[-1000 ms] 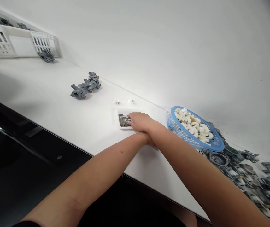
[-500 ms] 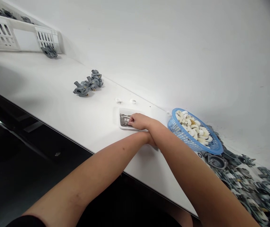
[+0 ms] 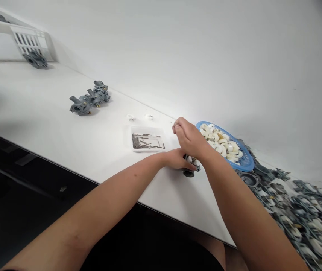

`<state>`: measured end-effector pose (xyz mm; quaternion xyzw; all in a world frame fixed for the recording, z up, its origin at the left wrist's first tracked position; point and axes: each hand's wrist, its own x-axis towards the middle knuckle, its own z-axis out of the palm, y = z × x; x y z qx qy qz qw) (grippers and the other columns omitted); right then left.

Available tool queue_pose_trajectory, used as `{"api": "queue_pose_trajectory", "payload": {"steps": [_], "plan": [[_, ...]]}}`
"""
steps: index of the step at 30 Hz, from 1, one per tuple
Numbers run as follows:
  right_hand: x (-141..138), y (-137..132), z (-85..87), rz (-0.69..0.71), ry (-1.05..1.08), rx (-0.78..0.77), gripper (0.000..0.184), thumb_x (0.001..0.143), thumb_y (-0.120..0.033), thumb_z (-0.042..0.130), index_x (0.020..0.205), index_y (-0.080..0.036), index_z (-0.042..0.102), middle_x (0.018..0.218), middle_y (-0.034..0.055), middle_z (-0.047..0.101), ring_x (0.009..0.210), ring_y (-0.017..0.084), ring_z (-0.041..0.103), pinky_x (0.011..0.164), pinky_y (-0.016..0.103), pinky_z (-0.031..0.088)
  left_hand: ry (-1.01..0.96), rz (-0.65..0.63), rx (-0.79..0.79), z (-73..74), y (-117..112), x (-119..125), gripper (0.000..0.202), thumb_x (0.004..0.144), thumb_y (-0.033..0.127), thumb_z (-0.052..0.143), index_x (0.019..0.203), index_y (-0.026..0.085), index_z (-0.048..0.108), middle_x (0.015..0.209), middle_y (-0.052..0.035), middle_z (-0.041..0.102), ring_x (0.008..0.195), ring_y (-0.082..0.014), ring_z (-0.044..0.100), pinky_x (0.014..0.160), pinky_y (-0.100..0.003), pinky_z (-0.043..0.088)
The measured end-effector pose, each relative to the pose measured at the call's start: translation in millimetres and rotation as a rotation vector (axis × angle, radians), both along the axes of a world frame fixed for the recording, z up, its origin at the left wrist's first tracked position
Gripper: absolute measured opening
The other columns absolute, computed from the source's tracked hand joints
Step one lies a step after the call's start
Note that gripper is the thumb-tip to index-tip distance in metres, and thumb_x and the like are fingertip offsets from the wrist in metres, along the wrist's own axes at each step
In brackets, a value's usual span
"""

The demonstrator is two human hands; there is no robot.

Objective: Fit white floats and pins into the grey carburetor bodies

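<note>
My left hand (image 3: 175,159) is wrapped round a grey metal carburetor (image 3: 189,173) with white parts showing on top, low over the white bench. Just above and beyond it, my right hand (image 3: 188,135) is closed, fingertips pinched together and pointing left. Anything in that pinch is too small or hidden to make out. To the left of both hands lies a shallow white tray (image 3: 147,150) holding thin metal pins (image 3: 142,141). Behind the tray are two small white ring-shaped pieces (image 3: 131,117) with bits of metal on them.
On the right stands a blue basket (image 3: 247,162) of white plastic floats (image 3: 220,141), beside a large heap of carburetors (image 3: 290,214). Farther left are assembled carburetors (image 3: 89,98), and another carburetor (image 3: 35,59) by a slotted white basket (image 3: 27,39). The bench's front edge runs diagonally below my arms.
My right hand has left the pin tray and moved up and right, above the carburetor. The carburetor in my left hand has come into view. The view has shifted slightly right.
</note>
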<state>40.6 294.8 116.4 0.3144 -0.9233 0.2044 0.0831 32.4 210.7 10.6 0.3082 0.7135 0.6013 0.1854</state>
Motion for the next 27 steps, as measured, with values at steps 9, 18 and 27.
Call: {"api": "queue_pose_trajectory", "payload": {"steps": [9,18,27], "plan": [[35.6,109.3,-67.1,-0.103,0.139,-0.437,0.029,0.104,-0.034,0.039,0.08,-0.021,0.048,0.073,0.0006,0.051,0.067,0.015,0.048,0.067,0.031,0.039,-0.11,-0.024,-0.053,9.4,-4.3,8.1,0.051,0.073,0.04,0.079,0.114,0.025,0.053,0.109,-0.0045,0.064,0.095,-0.0207,0.063,0.078,-0.034,0.051],[47.8,128.5,-86.1,-0.138,0.21,-0.506,0.019,0.096,-0.033,0.061,0.087,-0.021,0.073,0.082,0.0038,0.071,0.071,0.016,0.059,0.068,0.032,0.048,-0.027,-0.037,-0.014,5.2,-6.3,7.3,0.044,0.08,0.039,0.078,0.115,0.024,0.056,0.115,-0.006,0.061,0.102,-0.0189,0.057,0.084,-0.035,0.047],[51.2,132.6,-78.0,-0.126,0.187,-0.596,0.007,0.083,-0.029,0.077,0.083,-0.023,0.08,0.077,0.0027,0.074,0.064,0.015,0.062,0.058,0.029,0.049,-0.129,-0.046,0.067,4.0,-2.8,8.8,0.047,0.079,0.035,0.081,0.115,0.02,0.056,0.104,-0.0048,0.061,0.09,-0.0147,0.058,0.077,-0.03,0.049]]}}
